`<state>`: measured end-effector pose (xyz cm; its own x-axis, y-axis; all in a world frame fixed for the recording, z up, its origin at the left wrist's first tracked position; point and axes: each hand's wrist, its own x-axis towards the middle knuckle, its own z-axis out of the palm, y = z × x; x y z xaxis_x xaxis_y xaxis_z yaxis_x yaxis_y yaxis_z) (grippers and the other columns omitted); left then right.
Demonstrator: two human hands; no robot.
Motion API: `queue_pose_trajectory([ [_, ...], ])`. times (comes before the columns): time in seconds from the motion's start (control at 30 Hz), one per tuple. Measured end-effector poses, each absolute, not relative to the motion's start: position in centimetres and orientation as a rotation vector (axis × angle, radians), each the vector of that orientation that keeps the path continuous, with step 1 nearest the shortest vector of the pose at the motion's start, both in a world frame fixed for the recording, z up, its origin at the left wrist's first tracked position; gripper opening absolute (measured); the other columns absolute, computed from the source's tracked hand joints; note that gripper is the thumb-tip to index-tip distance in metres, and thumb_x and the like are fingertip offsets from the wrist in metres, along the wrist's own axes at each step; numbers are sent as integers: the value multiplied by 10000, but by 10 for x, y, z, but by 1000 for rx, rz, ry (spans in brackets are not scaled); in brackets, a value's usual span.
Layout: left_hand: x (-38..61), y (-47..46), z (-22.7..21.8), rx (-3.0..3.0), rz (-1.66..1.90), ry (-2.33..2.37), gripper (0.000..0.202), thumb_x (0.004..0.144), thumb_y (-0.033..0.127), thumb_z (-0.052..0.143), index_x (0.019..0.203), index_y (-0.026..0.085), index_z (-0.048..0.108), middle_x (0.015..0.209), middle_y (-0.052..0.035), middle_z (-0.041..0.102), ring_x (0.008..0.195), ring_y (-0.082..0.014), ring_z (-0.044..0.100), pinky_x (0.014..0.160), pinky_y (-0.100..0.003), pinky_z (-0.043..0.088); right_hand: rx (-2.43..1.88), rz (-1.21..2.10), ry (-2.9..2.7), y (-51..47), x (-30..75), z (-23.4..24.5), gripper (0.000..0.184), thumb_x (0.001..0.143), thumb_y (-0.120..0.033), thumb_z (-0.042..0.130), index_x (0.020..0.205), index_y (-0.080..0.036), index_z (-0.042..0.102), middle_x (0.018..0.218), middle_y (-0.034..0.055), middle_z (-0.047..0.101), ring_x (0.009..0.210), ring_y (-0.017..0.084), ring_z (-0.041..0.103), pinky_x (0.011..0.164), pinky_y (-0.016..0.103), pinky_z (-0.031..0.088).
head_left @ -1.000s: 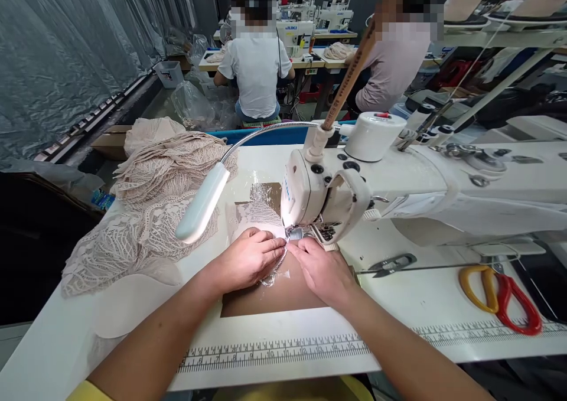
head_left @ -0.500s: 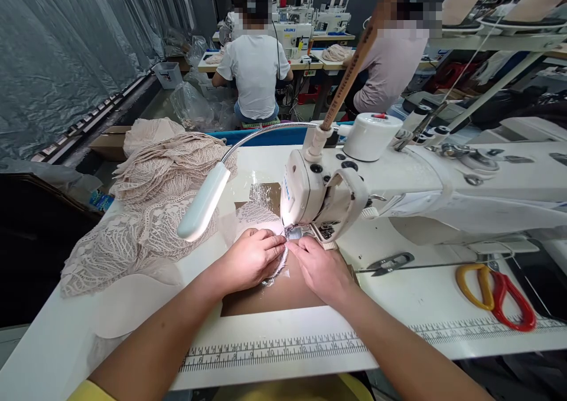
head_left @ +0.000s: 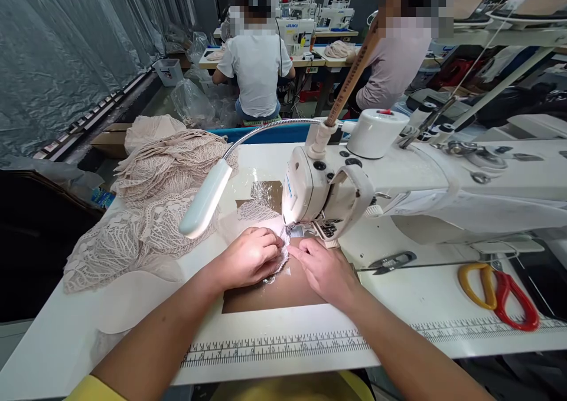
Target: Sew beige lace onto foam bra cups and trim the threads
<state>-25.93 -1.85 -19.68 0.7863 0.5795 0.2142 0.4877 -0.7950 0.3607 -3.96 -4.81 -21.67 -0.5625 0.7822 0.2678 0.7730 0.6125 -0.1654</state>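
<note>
A small piece of pale lace (head_left: pixel 279 260) lies under the presser foot of the white sewing machine (head_left: pixel 336 194). My left hand (head_left: pixel 248 256) rests on the lace with fingers curled and pressed down, just left of the needle. My right hand (head_left: pixel 323 268) lies to the right of the needle, its fingers flat and together, pressing the lace edge onto the brown plate (head_left: pixel 283 292). More lace trails behind the needle (head_left: pixel 259 209).
A heap of beige lace pieces (head_left: pixel 155 194) fills the table's left side under a gooseneck lamp (head_left: pixel 206 197). Thread snips (head_left: pixel 392 262) and red-and-yellow scissors (head_left: pixel 500 292) lie at the right. A ruler strip (head_left: pixel 274 345) runs along the front edge. Two people sit at machines behind.
Both hands have stayed at the needle, shifting only slightly; the lace has been fed a little further back under the foot.
</note>
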Motion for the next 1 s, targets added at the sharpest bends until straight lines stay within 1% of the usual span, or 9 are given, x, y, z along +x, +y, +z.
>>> queue_pose_trajectory([
  [0.13, -259, -18, -197, 2706, 454, 801, 179, 924, 273, 498, 901, 166, 639, 1044, -86, 654, 991, -203, 565, 885, -360, 447, -1212, 44, -2593, -49, -41, -216, 401, 809, -13, 451, 1101, -198, 655, 815, 32, 573, 730, 161, 457, 590, 274, 285],
  [0.37, -258, -19, -198, 2697, 440, 815, 177, 929, 266, 500, 957, 177, 650, 1069, -73, 658, 1009, -201, 566, 895, -354, 441, -1213, 21, -2622, -50, -41, -217, 376, 782, -16, 470, 1059, -179, 663, 815, 34, 570, 716, 162, 438, 624, 281, 300],
  [0.5, -257, -20, -199, 2660, 460, 845, 155, 915, 254, 524, 981, 187, 648, 1079, -65, 658, 1033, -200, 564, 906, -353, 439, -1247, 3, -2604, -48, -42, -216, 382, 790, -7, 454, 1047, -184, 674, 790, 36, 575, 713, 167, 443, 596, 279, 292],
  [0.63, -258, -19, -201, 2655, 459, 863, 168, 921, 253, 503, 1002, 186, 634, 1123, -66, 645, 1049, -211, 556, 914, -367, 436, -1319, 6, -2561, -45, -45, -215, 424, 795, -3, 448, 1099, -198, 670, 787, 41, 596, 719, 169, 475, 563, 276, 283],
  [0.73, -259, -18, -202, 2668, 474, 858, 165, 918, 261, 498, 978, 173, 625, 1135, -83, 631, 1032, -219, 553, 901, -374, 439, -1373, 28, -2541, -43, -45, -216, 448, 791, -14, 452, 1134, -209, 664, 785, 42, 611, 711, 169, 503, 559, 275, 294],
  [0.8, -259, -18, -202, 2672, 483, 848, 167, 922, 265, 491, 934, 165, 624, 1101, -92, 630, 1007, -218, 553, 881, -366, 442, -1406, 37, -2518, -42, -43, -218, 432, 794, -27, 454, 1121, -206, 672, 809, 46, 632, 695, 168, 514, 569, 275, 314],
  [0.9, -259, -19, -202, 2688, 489, 835, 212, 944, 264, 458, 871, 157, 626, 989, -87, 633, 940, -199, 552, 846, -342, 436, -1421, 51, -2449, -42, -39, -223, 405, 824, -62, 453, 1137, -201, 669, 883, 48, 666, 681, 164, 526, 604, 273, 356],
  [1.0, -257, -21, -202, 2728, 494, 823, 239, 959, 270, 442, 901, 165, 648, 881, -69, 615, 864, -182, 534, 810, -325, 422, -1423, 64, -2402, -43, -38, -226, 388, 859, -95, 439, 1162, -199, 657, 909, 52, 680, 703, 171, 552, 633, 276, 386],
])
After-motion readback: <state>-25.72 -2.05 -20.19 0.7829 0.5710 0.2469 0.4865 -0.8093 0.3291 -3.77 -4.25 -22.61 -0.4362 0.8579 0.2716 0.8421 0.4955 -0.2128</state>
